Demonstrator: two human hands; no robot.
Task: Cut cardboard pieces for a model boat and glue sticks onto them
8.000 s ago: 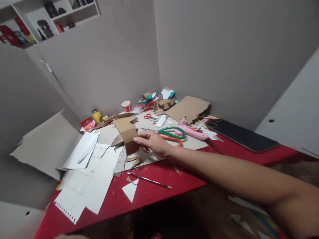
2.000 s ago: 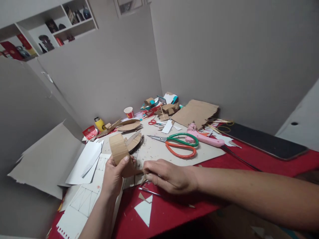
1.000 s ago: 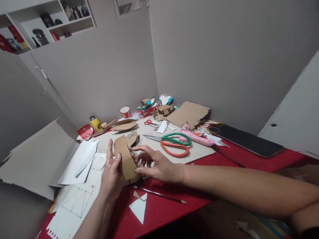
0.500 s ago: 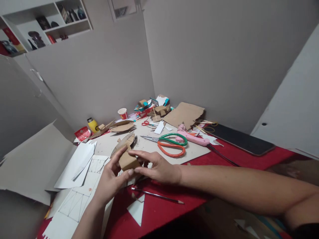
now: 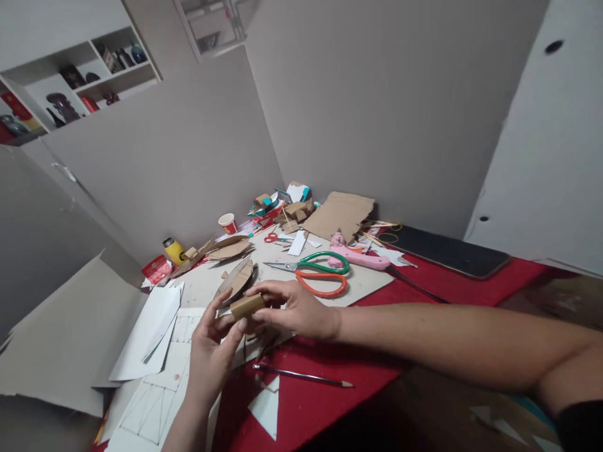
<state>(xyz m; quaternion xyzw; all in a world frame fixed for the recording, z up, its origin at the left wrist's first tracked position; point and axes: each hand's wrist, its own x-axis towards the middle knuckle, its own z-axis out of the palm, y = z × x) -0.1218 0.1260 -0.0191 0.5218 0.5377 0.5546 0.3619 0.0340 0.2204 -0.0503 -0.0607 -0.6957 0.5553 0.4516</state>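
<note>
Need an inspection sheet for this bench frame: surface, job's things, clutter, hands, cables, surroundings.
Surface: red table, grey board laid across its middle.
Job's things: small cardboard piece, held above the table by both hands.
Clutter: scissors, pink glue gun, pencil, white sheets, paper cup, yellow bottle, cardboard scraps.
Hands: left hand and right hand both pinch the piece.
Cables: black cord runs from the glue gun.
Surroundings: grey walls, shelf upper left.
</note>
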